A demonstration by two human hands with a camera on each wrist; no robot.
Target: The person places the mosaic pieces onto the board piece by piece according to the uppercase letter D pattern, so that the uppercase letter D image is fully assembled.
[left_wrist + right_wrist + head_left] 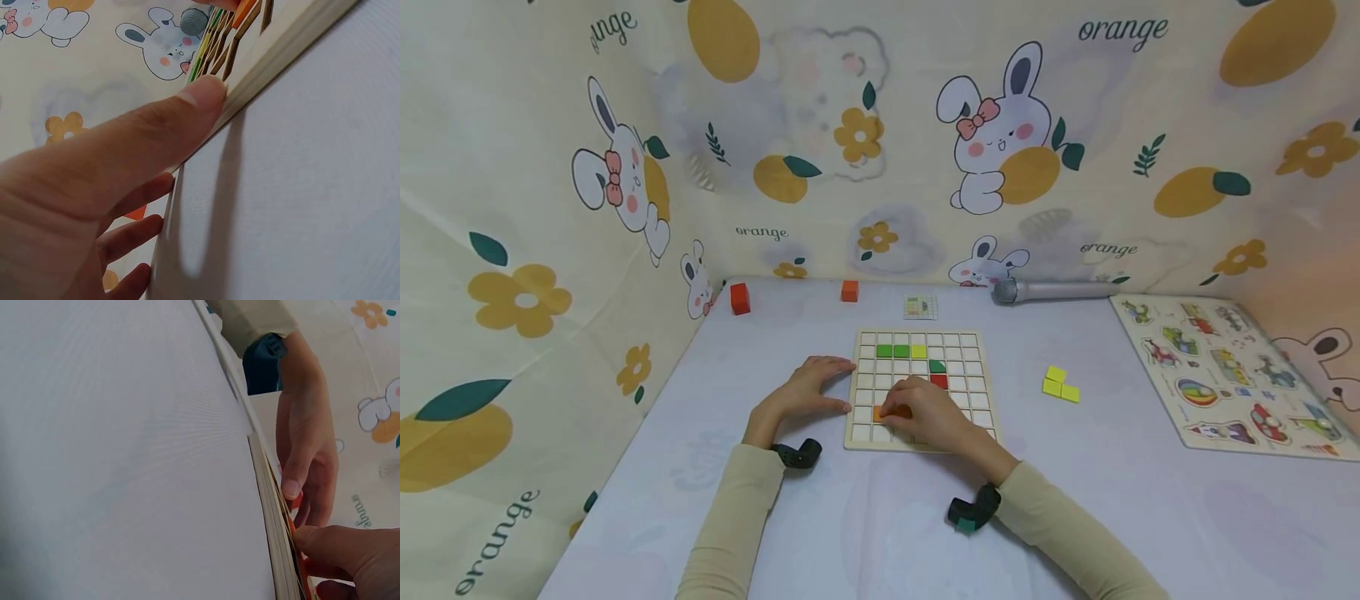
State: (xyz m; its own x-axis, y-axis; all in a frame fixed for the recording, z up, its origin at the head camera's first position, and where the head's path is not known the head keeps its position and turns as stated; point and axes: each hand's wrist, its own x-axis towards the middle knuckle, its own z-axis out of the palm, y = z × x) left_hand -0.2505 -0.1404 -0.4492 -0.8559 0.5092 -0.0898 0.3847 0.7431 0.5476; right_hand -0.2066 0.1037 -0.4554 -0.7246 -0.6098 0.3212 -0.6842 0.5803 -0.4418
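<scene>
Head view: a wooden grid board (917, 387) is seen lying flat on the pale table (865, 517), near its middle, with green, yellow and red pieces already seated in its upper rows. An orange block (883, 412) is pinched between the fingertips of the right hand (925, 414) at the lower left cells of the board; its exact seating in a cell cannot be told, as the fingers cover most of it. The left hand (805, 392) is laid beside the board's left edge with fingers spread and nearly straight, the thumb (187, 112) pressed against the edge, as the left wrist view confirms. The block is judged to be light, rigid and smooth painted wood, not fragile but apt to slip or tilt; it is best taken by two opposite side faces. The board is judged thin, stiff and liable to slide on the cloth, hence the bracing at its edge. Noted elsewhere: yellow pieces (1060, 385) to the right, two loose blocks at the far edge, a microphone (1052, 291), and an animal puzzle (1232, 375).
</scene>
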